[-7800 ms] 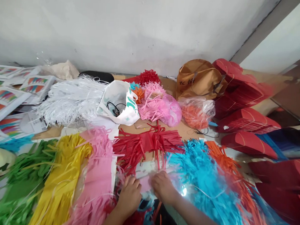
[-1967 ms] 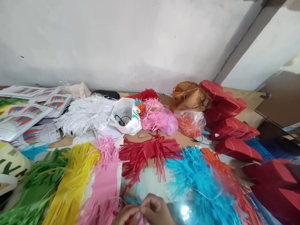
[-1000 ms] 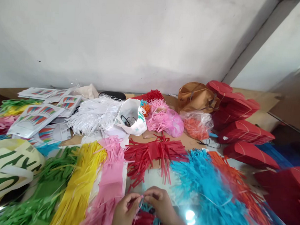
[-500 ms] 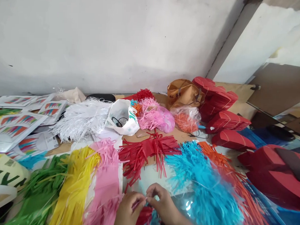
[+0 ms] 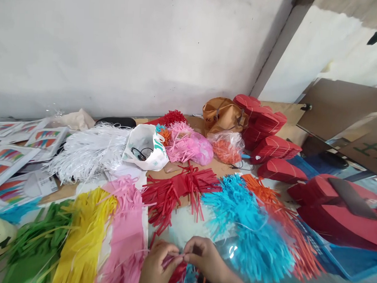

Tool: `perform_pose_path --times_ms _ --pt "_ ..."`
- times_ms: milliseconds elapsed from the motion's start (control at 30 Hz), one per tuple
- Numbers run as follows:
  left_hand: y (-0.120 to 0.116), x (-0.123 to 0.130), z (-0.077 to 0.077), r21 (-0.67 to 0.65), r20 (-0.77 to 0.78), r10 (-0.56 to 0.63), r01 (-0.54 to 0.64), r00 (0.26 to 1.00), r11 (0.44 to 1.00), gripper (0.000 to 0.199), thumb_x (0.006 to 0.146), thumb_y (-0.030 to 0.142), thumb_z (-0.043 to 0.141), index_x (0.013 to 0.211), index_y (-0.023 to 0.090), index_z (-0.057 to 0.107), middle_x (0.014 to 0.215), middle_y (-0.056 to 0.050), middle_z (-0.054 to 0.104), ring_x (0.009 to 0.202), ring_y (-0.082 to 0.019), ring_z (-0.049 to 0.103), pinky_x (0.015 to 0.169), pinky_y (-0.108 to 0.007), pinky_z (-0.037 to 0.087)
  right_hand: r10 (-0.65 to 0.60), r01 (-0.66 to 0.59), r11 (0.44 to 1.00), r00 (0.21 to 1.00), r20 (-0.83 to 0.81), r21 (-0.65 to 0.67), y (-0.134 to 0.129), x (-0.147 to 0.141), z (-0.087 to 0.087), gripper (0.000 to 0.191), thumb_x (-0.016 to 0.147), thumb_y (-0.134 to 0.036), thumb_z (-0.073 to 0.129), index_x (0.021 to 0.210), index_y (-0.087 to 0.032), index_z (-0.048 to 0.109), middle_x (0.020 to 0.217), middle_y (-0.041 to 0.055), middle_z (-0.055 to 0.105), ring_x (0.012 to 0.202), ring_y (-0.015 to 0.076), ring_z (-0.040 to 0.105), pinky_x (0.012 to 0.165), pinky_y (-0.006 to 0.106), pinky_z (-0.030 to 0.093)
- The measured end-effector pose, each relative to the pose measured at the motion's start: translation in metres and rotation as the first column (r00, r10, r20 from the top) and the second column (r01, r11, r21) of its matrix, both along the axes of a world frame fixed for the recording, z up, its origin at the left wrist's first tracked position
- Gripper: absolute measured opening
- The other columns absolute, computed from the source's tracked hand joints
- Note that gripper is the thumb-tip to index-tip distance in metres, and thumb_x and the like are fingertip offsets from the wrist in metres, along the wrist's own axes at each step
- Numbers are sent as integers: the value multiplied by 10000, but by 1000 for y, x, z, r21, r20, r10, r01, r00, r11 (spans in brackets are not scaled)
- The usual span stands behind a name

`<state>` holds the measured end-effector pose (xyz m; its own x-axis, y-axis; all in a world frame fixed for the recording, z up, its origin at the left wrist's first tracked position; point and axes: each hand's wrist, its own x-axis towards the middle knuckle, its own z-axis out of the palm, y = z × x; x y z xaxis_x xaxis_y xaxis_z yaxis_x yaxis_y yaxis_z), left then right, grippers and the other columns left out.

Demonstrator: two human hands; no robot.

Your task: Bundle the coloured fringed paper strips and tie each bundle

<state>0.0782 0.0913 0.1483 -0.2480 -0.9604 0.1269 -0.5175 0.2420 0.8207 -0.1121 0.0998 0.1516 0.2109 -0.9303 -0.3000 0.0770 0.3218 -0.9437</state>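
Low in the middle, my left hand is closed around a thin pinkish paper strip whose end pokes out at the fingertips. My right hand pinches at that same end, its fingertips almost meeting those of the left. Below both hands lie red and blue tassel paper, partly covered by them. To the left are fringed tissue sheets in pink, yellow and green. Just beyond my hands spreads a red fringed sheet, and to the right a blue fringed bundle.
Orange fringe lies right of the blue. Stacks of red cut shapes rise at the right, near a blue crate. Behind stand a white bag, a brown bag and white string. Printed packets sit left.
The view has turned slightly to the right, so the things on the table appear shifted left. Both hands stay together, and more of the pinkish strip shows between them.
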Motion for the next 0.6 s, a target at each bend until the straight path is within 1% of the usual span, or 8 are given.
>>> perform_pose_path --times_ms 67,100,200,267,367,467,533,600 --pt "0 -3 3 -85 16 -17 19 1000 996 330 853 548 612 724 254 692 700 -13 719 732 -186 704 701 -261 587 39 -39 999 999 -12 -17 1 -2 5 247 727 -375 766 746 -144 681 618 -30 573 573 83 457 573 210 342" --pt "1 -4 4 -80 10 -25 25 1000 996 332 859 552 600 743 258 698 707 -13 728 732 -186 709 698 -259 589 44 -45 999 999 -29 -28 1 -3 7 224 748 -361 741 746 -147 673 615 -32 567 568 83 447 571 211 341" --pt "5 -6 5 58 -24 -32 33 999 998 285 896 507 569 908 256 704 842 -23 762 782 -168 727 721 -233 590 0 -3 999 997 -72 -43 2 -3 11 192 775 -333 693 742 -148 651 621 -26 567 583 93 461 586 217 355" --pt "9 -7 2 70 -15 19 -17 1000 997 262 917 472 548 945 244 674 869 -27 752 817 -165 723 738 -233 585 -31 29 999 996 -80 -28 3 -2 11 206 768 -342 700 748 -144 649 623 -24 561 592 97 468 589 219 355" --pt "15 -8 -3 -156 47 84 -76 995 985 187 931 399 546 863 246 629 786 -1 710 764 -164 696 734 -260 566 -43 42 999 996 -75 -22 6 1 8 250 744 -374 743 769 -137 667 632 -26 557 595 92 459 583 213 351" --pt "18 -8 -6 -406 127 60 -4 990 914 87 933 277 552 896 269 630 790 25 718 784 -161 693 879 -305 521 -59 59 998 998 -13 1 10 3 4 346 701 -455 796 764 -132 689 633 -9 600 591 97 495 583 211 373" --pt "19 -8 -6 -454 166 40 40 985 890 103 926 257 563 989 284 641 846 26 742 828 -166 701 942 -323 491 -85 85 996 996 16 40 11 3 3 399 645 -496 835 733 -132 695 611 -3 619 560 96 501 559 211 370" --pt "19 -8 -6 -412 171 13 60 985 909 115 908 322 597 994 295 669 855 21 753 823 -184 704 926 -341 505 -112 112 993 994 -13 40 13 2 3 399 614 -492 858 698 -136 700 589 -4 624 538 92 491 537 210 355"
